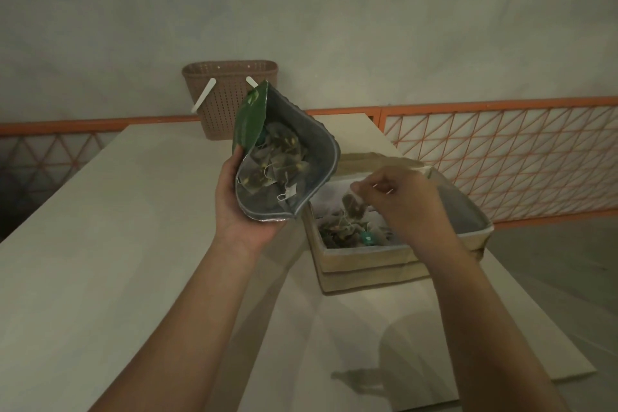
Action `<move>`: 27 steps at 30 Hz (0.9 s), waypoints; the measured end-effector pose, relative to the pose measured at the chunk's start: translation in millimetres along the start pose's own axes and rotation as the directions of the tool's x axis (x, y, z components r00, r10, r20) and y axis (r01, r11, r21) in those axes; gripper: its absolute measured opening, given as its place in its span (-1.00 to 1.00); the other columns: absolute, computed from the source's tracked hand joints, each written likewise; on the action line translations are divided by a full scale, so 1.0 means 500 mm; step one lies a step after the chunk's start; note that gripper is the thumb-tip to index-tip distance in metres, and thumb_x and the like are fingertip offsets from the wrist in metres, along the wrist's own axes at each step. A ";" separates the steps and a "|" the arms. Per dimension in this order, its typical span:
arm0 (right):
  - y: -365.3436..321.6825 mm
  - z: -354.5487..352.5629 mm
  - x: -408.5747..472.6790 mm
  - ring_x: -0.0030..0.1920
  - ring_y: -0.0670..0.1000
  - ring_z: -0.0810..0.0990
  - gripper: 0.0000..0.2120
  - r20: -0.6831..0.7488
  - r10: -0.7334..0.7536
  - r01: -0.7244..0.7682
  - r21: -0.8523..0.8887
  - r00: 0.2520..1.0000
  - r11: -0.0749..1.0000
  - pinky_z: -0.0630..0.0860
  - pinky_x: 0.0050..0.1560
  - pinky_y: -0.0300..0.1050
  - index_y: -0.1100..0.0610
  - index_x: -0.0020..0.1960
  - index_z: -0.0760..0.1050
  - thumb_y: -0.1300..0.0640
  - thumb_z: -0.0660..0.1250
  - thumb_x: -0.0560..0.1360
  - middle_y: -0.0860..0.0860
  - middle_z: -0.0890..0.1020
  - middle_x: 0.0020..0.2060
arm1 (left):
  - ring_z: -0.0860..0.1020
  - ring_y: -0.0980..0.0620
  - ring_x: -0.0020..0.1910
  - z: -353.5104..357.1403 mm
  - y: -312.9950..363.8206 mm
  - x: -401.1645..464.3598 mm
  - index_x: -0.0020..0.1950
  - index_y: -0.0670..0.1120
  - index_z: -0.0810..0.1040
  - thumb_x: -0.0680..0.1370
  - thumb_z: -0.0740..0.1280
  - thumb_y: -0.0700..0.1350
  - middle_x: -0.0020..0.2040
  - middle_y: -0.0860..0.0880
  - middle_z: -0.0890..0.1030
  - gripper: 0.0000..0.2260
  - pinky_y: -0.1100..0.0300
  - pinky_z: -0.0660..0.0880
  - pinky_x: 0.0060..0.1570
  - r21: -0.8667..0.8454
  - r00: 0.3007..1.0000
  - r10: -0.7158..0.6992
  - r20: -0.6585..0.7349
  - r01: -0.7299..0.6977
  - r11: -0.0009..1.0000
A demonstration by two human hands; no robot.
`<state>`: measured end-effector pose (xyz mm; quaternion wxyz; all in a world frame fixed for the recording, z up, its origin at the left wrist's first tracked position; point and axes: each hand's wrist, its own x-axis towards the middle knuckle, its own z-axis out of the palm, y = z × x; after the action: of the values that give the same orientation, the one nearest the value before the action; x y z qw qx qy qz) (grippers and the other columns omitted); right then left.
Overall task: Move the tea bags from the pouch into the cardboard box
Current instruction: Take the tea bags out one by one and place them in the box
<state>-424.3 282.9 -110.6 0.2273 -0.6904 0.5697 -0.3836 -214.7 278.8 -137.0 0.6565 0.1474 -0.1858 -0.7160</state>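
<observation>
Left hand (240, 207) grips the green foil pouch (287, 157) from below, fingers curled round its base, mouth open toward camera; pyramid tea bags with strings (277, 167) piled inside. Behind it, a brown perforated plastic basket (227, 97) stands at the far edge of the pale table (117, 227). Right hand (401, 204) hovers over the open tan cardboard box (368, 261), fingers pinching one dark tea bag (355, 206) that hangs just above the loose bags in the box (341, 231). Box sits just right of the pouch. Orange mesh railing (501, 157) behind.
</observation>
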 end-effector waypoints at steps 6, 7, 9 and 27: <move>-0.013 0.017 -0.007 -0.16 -0.18 0.55 -0.94 -0.157 -0.120 0.127 0.036 0.980 0.991 0.47 -0.20 -0.35 0.00 -0.06 0.59 0.04 0.37 0.54 -0.11 0.62 -0.10 | 0.66 -0.19 0.09 -0.002 0.002 -0.003 0.12 -0.10 0.72 0.63 0.22 0.19 0.22 -0.14 0.65 -0.56 -0.06 0.56 0.18 -0.007 1.000 -0.022 -0.015 0.022 1.000; -0.025 0.018 -0.013 -0.16 -0.17 0.53 -0.97 -0.228 -0.177 0.197 0.065 0.957 0.978 0.42 -0.24 -0.43 -0.01 -0.08 0.57 0.11 0.38 0.53 -0.09 0.60 -0.13 | 0.66 -0.19 0.10 -0.002 0.003 -0.004 0.13 -0.10 0.72 0.62 0.22 0.19 0.22 -0.15 0.65 -0.56 -0.05 0.56 0.18 -0.009 0.999 -0.028 -0.016 0.028 1.000; -0.052 0.022 -0.025 -0.18 -0.14 0.50 -0.90 -0.313 -0.308 0.341 0.056 0.898 0.938 0.38 -0.25 -0.45 -0.02 -0.10 0.57 0.17 0.41 0.50 -0.08 0.57 -0.18 | 0.63 -0.19 0.14 -0.002 0.004 -0.004 0.22 -0.09 0.68 0.61 0.23 0.20 0.28 -0.15 0.62 -0.56 -0.05 0.56 0.19 -0.014 0.999 -0.036 -0.017 0.035 0.999; -0.136 0.114 -0.016 0.24 0.08 0.39 -0.75 0.214 -0.585 0.547 -0.685 0.782 0.481 0.26 0.32 0.00 -0.06 0.19 0.60 -0.02 0.28 0.55 0.01 0.55 0.19 | 0.59 -0.14 0.19 -0.011 0.005 -0.006 0.21 -0.12 0.68 0.55 0.25 0.20 0.25 -0.15 0.63 -0.53 0.02 0.47 0.22 0.069 0.999 -0.017 -0.030 0.019 0.997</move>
<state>-338.4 300.3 -95.9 -0.2131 -0.8604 0.4175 -0.1999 -209.5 281.2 -140.9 0.6473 0.1821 -0.1997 -0.7127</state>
